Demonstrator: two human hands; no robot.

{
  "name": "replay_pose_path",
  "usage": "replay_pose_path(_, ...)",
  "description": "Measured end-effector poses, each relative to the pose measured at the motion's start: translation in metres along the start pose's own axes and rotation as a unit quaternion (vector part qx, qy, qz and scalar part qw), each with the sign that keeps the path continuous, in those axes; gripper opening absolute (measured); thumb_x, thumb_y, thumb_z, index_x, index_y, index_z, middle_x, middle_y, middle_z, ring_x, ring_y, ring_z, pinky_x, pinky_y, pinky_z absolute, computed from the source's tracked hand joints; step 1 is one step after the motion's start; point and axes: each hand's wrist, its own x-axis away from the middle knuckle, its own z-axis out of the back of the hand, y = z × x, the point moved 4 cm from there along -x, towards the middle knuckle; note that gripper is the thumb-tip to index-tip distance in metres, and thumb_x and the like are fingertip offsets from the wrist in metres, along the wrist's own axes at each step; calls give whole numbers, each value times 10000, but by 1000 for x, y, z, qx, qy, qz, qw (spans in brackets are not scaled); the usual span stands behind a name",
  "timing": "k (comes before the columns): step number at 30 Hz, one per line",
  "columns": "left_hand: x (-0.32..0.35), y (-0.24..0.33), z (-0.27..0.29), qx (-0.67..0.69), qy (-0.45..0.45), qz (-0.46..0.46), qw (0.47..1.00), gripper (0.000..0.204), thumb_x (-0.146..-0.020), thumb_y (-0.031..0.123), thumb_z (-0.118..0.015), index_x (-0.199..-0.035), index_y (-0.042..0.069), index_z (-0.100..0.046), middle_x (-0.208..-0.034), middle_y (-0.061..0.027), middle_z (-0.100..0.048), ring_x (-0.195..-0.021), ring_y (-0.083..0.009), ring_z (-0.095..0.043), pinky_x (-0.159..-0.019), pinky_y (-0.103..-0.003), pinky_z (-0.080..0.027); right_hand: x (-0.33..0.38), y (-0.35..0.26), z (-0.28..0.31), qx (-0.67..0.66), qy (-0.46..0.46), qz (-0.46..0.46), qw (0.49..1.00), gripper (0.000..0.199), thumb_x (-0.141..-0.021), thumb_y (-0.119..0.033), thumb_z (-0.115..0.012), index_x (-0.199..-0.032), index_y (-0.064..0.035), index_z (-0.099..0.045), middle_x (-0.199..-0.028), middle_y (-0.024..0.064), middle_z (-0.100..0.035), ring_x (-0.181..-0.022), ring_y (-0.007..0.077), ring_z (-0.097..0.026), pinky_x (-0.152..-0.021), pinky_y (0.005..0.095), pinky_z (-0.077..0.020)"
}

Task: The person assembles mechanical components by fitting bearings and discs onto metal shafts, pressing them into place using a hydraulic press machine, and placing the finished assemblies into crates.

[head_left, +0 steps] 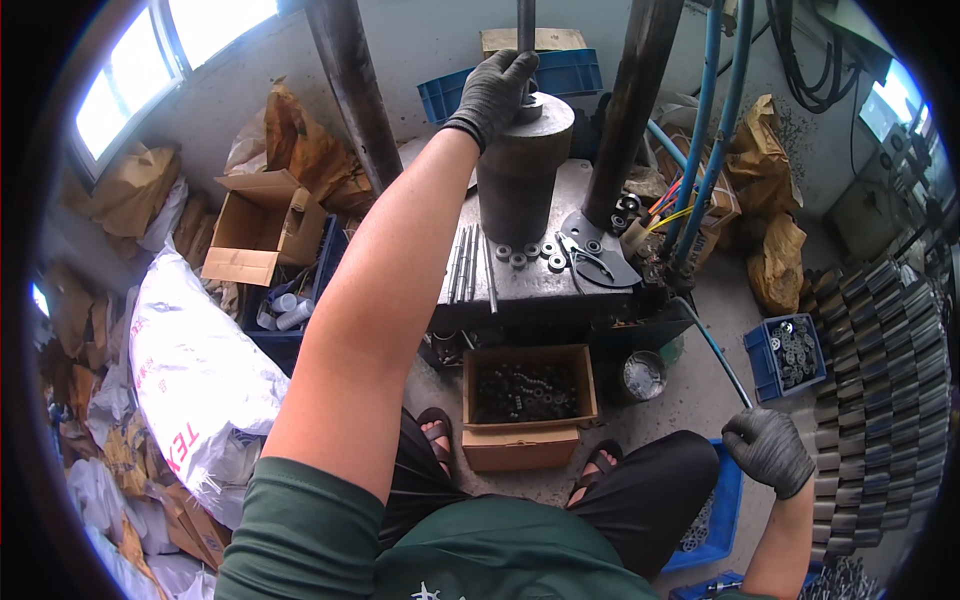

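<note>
Above the upright metal cylinder [516,195] standing on the bench [530,284], the left hand [497,92] curls by the vertical rod [526,25], perhaps for steadying, its exact grip hidden, while the right hand [768,448] grasps the lever [720,357] at its end, apparently for leverage

We list: our left hand [492,95] and right hand [770,453], gloved grey; lever [716,347], bluish grey; cylinder [517,195], dark grey-brown; shirt [510,545], dark green; trousers [650,490], black; hoses [731,105], blue; wires [672,220], red and yellow; sack [195,350], white with red lettering; crates [759,362], blue; cartons [520,450], brown; desk [573,188], grey.
</note>
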Motion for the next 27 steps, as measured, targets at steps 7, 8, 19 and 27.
replay_pose_path(7, 4, 2, -2, 22, -8, 17, 1000, 463, -1024, 451, -615, -1161, 21, -718, -942, -95, -738, -862, -174, -694, -828, -338, -547, -2, -2, 21, -86, 87, -21, 992, 330, -842, -150, -676, -1130, 1, -730, -964, 217, -745, -879, 379, -725, -825, 449, -582)
replay_pose_path(8, 4, 2, -2, 24, -12, 20, 999, 458, -1024, 449, -615, -1147, 20, -717, -937, -93, -737, -858, -174, -692, -824, -339, -548, -2, 2, 20, -87, 87, -21, 992, 330, -842, -150, -676, -1130, 1, -730, -964, 217, -745, -879, 379, -725, -825, 449, -582)
replay_pose_path(19, 3, 2, -1, 18, -9, 8, 1000, 431, -1017, 444, -630, -1090, 30, -725, -910, -89, -731, -841, -180, -686, -816, -343, -540, -3, 6, 9, -39, -47, -14, 998, 332, -860, -124, -649, -1156, 9, -721, -1040, 218, -751, -973, 389, -727, -884, 451, -577)
replay_pose_path(27, 4, 6, -1, 9, -16, 3, 1000, 348, -1039, 356, -612, -1106, 23, -689, -838, -63, -685, -776, -143, -651, -788, -298, -543, -2, 5, 13, -88, -9, -30, 996, 342, -870, -108, -638, -1179, 17, -715, -1056, 220, -751, -956, 391, -728, -875, 445, -582)
